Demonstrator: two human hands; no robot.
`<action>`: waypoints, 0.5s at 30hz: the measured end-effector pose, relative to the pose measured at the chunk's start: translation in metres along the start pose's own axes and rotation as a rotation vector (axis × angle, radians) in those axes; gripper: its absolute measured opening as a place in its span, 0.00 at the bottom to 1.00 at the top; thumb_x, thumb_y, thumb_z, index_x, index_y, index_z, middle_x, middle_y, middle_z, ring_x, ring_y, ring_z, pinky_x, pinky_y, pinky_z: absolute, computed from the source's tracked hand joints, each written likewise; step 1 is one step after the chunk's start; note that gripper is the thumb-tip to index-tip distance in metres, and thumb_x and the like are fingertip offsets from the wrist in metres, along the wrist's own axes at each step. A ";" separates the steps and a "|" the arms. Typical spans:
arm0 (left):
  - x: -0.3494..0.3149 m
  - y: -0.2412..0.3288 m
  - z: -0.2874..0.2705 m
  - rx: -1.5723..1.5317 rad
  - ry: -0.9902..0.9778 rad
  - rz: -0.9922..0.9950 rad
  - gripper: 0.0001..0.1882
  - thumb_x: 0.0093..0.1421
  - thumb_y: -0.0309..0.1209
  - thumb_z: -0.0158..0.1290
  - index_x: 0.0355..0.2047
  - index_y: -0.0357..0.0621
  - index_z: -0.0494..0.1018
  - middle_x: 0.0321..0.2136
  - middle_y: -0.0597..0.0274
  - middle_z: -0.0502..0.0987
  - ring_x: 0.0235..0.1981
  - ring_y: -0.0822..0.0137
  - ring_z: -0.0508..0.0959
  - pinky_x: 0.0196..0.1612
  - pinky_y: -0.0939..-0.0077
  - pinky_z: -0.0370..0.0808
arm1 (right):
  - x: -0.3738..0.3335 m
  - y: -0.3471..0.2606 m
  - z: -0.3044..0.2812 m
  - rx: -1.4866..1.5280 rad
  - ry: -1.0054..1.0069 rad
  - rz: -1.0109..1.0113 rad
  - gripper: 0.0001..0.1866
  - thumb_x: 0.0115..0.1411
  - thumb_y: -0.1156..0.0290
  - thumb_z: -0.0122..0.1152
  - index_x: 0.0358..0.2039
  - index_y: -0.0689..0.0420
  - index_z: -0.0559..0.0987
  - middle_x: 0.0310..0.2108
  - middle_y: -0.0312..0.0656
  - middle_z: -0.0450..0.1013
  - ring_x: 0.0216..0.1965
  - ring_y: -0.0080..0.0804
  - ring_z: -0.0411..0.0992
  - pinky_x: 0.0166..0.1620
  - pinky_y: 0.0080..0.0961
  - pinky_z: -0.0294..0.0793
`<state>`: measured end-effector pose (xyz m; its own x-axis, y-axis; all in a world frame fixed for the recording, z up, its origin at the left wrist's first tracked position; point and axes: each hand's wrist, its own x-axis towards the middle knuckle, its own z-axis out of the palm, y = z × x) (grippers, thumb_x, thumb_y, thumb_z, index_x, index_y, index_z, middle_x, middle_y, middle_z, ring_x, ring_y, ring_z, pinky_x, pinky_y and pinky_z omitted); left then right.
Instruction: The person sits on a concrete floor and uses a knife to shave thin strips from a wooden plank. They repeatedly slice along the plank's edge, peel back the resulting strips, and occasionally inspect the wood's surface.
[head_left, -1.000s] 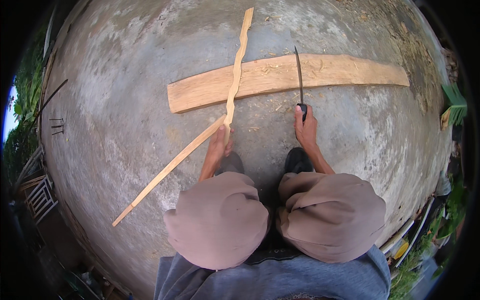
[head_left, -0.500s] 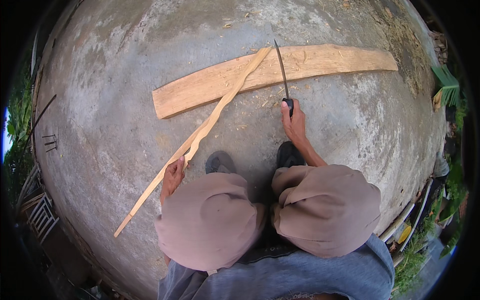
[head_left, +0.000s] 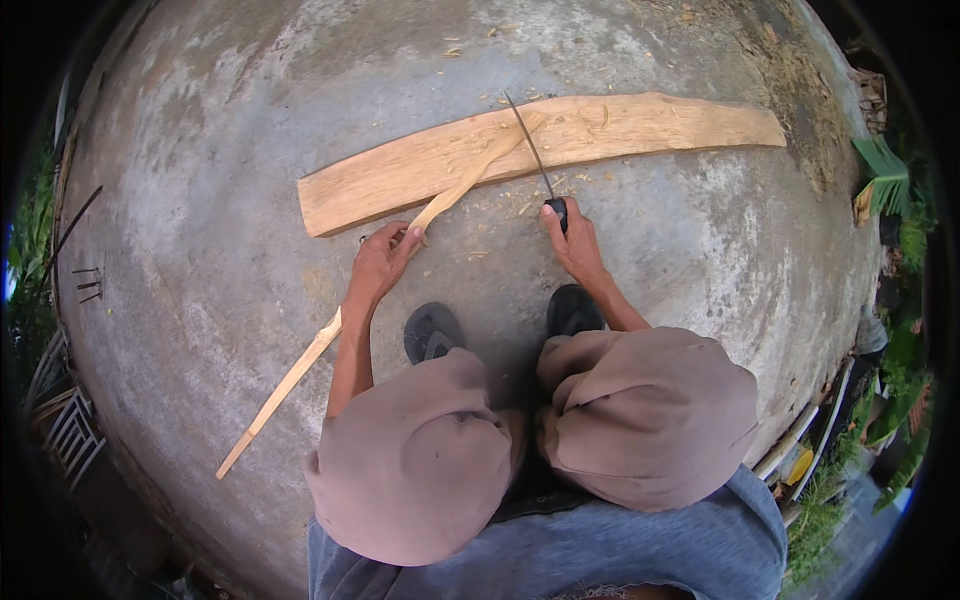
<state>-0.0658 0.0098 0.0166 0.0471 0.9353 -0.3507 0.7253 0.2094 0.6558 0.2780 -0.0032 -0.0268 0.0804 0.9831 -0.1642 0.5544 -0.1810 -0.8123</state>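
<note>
A long, wavy strip of pale wood (head_left: 468, 180) slants from the lower left up to a wide plank, its far end resting on the plank. My left hand (head_left: 385, 258) is closed around the strip just short of the plank; my forearm covers part of its middle. The plank (head_left: 650, 125) lies flat on the ground, running left to right. In my right hand (head_left: 575, 240) is a knife (head_left: 530, 140) with a black handle, gripped in closed fingers. Its thin, dark blade points away from me and crosses over the strip near the strip's far end.
Wood shavings (head_left: 455, 52) are scattered on the concrete ground (head_left: 200, 200) around the plank. My feet in dark sandals (head_left: 432, 330) stand between me and the plank. A pale slatted rack (head_left: 75, 437) is at the left edge; plants (head_left: 885, 175) grow along the right.
My left hand has slid forward along the strip, closer to the plank. The knife has shifted left and tilted, so its blade now crosses the strip.
</note>
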 end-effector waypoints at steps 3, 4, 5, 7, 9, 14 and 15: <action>0.031 0.026 0.013 -0.296 -0.340 -0.146 0.23 0.73 0.51 0.53 0.41 0.40 0.77 0.30 0.58 0.80 0.30 0.67 0.80 0.38 0.71 0.77 | 0.001 0.005 0.000 -0.007 0.013 -0.014 0.24 0.73 0.52 0.55 0.47 0.65 0.73 0.30 0.61 0.78 0.35 0.64 0.79 0.40 0.49 0.76; 0.037 0.020 0.024 -0.422 -0.373 -0.150 0.23 0.73 0.51 0.53 0.39 0.41 0.76 0.27 0.62 0.78 0.27 0.70 0.77 0.34 0.74 0.75 | 0.001 0.001 0.001 -0.004 -0.005 -0.005 0.24 0.73 0.52 0.55 0.47 0.65 0.73 0.30 0.61 0.78 0.35 0.63 0.79 0.39 0.49 0.76; 0.040 0.013 0.031 -0.549 -0.404 -0.153 0.24 0.74 0.52 0.52 0.36 0.42 0.75 0.24 0.66 0.76 0.25 0.74 0.75 0.29 0.77 0.74 | 0.002 -0.004 0.002 -0.002 -0.024 0.003 0.24 0.73 0.52 0.55 0.47 0.65 0.73 0.30 0.60 0.78 0.34 0.63 0.79 0.39 0.49 0.76; 0.037 0.023 0.040 -0.727 -0.497 -0.215 0.23 0.74 0.51 0.51 0.32 0.44 0.74 0.21 0.69 0.70 0.21 0.76 0.69 0.24 0.80 0.66 | 0.002 -0.003 -0.002 -0.005 -0.038 0.023 0.24 0.73 0.52 0.55 0.47 0.65 0.73 0.30 0.59 0.78 0.34 0.62 0.79 0.38 0.48 0.76; 0.031 0.026 0.041 -0.772 -0.567 -0.273 0.23 0.74 0.51 0.51 0.30 0.45 0.72 0.19 0.73 0.65 0.19 0.78 0.64 0.21 0.81 0.60 | 0.002 -0.004 -0.004 0.005 -0.046 0.024 0.24 0.74 0.52 0.54 0.47 0.65 0.73 0.29 0.58 0.78 0.33 0.60 0.79 0.38 0.47 0.76; 0.012 0.016 0.030 -0.525 -0.542 -0.253 0.24 0.75 0.52 0.50 0.29 0.46 0.70 0.19 0.76 0.61 0.18 0.78 0.60 0.21 0.81 0.58 | -0.001 -0.003 -0.014 0.102 -0.131 0.100 0.24 0.74 0.50 0.53 0.46 0.63 0.73 0.27 0.55 0.78 0.31 0.58 0.79 0.36 0.46 0.76; 0.008 0.010 0.028 -0.437 -0.482 -0.193 0.25 0.75 0.52 0.50 0.28 0.46 0.70 0.19 0.75 0.62 0.18 0.78 0.61 0.22 0.80 0.59 | 0.000 -0.006 -0.015 0.061 -0.127 0.058 0.24 0.74 0.50 0.53 0.46 0.63 0.73 0.26 0.55 0.78 0.31 0.58 0.79 0.36 0.46 0.76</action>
<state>-0.0392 0.0113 0.0014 0.3193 0.6586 -0.6814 0.4120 0.5511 0.7257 0.2873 -0.0017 -0.0139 0.0030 0.9605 -0.2783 0.5000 -0.2425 -0.8314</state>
